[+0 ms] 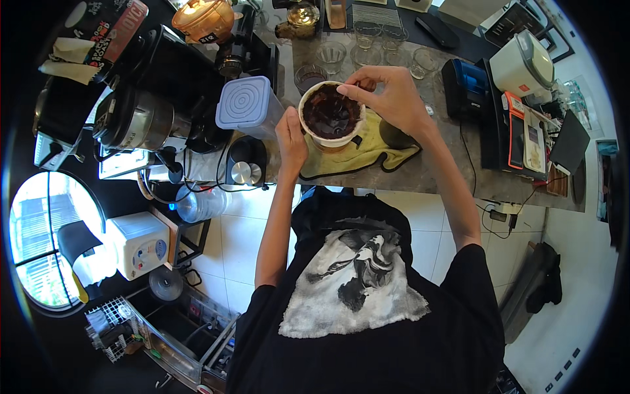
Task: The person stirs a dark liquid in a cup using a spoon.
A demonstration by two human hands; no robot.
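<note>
A round white-rimmed cup (362,114) with dark brown, glossy wet contents (330,115) is in front of me, above a yellow cloth with a black edge (339,165). My left hand (293,140) grips the cup at its left side. Over the right part of the rim, my right hand (386,93) pinches what looks like a thin utensil that dips into the contents; most of it is hidden by the fingers. Just behind the cup stands a glass of dark liquid (310,76). A lidded plastic container (244,103) is left of my left hand.
Several clear glasses (330,54) stand at the back of the counter (443,162). Coffee equipment, including a grinder-like machine (142,118), crowds the left side. A black scale-like device with metal knobs (246,160) sits near the front edge. At right are a small printer (465,88) and trailing cables (470,147).
</note>
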